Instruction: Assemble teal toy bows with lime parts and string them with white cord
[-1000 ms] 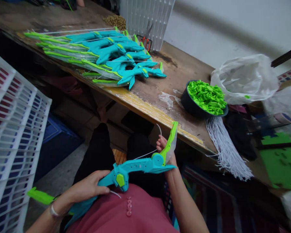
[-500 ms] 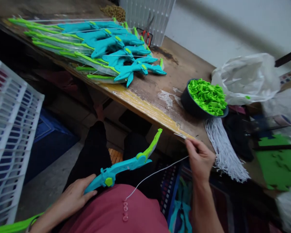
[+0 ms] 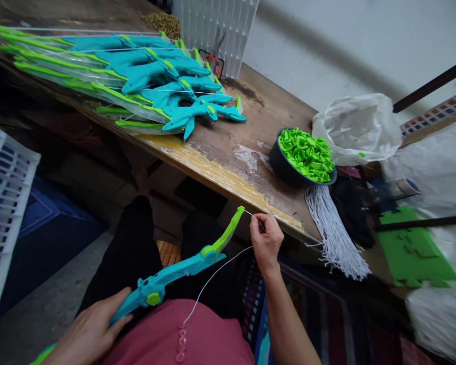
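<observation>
My left hand (image 3: 95, 324) is wrapped round the blue handle of a toy bow (image 3: 171, 276), which slants up to the right over my lap. Its green limb ends in a small tip near the table edge. Just right of that tip, my right hand (image 3: 266, 241) pinches a white string (image 3: 209, 281). A short stretch of string runs from the fingers to the tip; whether it is hooked there, I cannot tell. The longer part droops to my pink shirt (image 3: 213, 329), ending by several small pink rings (image 3: 181, 344).
Several blue and green toy bows (image 3: 167, 81) lie on the worn table (image 3: 228, 177). A dark bowl (image 3: 289, 170) holds green pieces beside a plastic bag (image 3: 357, 129). White strings (image 3: 336, 238) hang off the edge. Scissors (image 3: 216, 58) stand behind; a white crate (image 3: 7, 203) is left.
My right hand has moved left with the string, from the table edge to the bow's green tip. My left hand still grips the bow. The whole view has shifted somewhat.
</observation>
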A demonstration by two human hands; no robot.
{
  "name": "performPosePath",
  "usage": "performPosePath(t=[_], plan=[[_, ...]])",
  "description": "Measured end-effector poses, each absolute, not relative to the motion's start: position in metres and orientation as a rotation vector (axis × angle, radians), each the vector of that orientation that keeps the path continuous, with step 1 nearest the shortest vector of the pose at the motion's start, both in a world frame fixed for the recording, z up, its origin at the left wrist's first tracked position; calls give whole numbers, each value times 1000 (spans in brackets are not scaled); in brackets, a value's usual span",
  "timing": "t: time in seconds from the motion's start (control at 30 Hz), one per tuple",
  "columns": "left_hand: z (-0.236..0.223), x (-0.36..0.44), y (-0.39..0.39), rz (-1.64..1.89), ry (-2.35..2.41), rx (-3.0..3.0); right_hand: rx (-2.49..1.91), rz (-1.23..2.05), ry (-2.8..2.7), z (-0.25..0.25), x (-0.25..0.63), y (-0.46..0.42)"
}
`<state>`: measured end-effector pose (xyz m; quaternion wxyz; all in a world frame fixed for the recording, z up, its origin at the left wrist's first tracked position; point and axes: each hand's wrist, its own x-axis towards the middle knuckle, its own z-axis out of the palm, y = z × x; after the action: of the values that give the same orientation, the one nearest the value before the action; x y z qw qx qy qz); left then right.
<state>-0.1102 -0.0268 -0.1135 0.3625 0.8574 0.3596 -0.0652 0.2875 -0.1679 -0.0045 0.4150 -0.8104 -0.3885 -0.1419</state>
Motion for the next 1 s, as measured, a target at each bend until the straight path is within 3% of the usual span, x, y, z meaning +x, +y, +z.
performPosePath(t=[0.77,1.0], plan=[[-98,-103,-23,-241,867,2166,-2048,-327,-908,-23,289,-161],[-117,-112,-26,-214,935,2168,-2071,-347,-898,-23,292,-163]])
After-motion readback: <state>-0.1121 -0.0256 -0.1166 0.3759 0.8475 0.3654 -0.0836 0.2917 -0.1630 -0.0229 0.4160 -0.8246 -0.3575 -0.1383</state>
